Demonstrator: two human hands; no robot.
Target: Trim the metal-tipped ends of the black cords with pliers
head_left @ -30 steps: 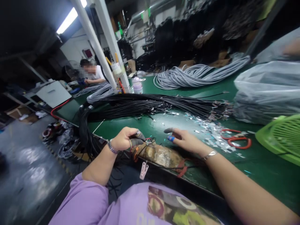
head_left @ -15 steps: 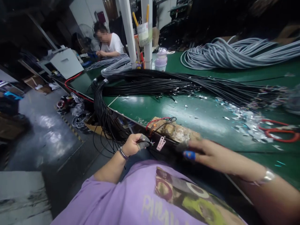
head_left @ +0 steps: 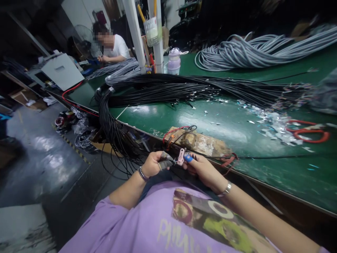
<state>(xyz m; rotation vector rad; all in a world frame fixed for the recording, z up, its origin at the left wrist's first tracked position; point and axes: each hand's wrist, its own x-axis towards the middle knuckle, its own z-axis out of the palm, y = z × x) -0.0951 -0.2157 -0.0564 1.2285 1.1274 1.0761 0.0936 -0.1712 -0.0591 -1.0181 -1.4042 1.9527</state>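
Observation:
My left hand [head_left: 155, 164], with dark grey coverings on its fingertips, pinches the end of a black cable. Fine bared wires [head_left: 173, 162] stick out past its fingertips toward a small pink clip [head_left: 180, 157] at the table's front edge. My right hand [head_left: 204, 168], blue tape round its thumb, is closed at the clip's right side, thumb against it. Its other fingertips are partly hidden. Just behind the hands lies a worn wooden block [head_left: 202, 142] with red and black leads [head_left: 179, 130] on its left end.
A long bundle of black cables [head_left: 158, 88] crosses the green table [head_left: 158, 117] and hangs over its front edge. Red-handled scissors [head_left: 310, 135] lie beside foil scraps [head_left: 279, 128]. Coiled grey cables [head_left: 244, 54], a cup [head_left: 174, 63] and a co-worker [head_left: 116, 47] are farther back.
My right hand has moved left from beside the wooden block to the pink clip and closed there. My left hand still pinches the cable end, now close to the clip. The view has shifted slightly.

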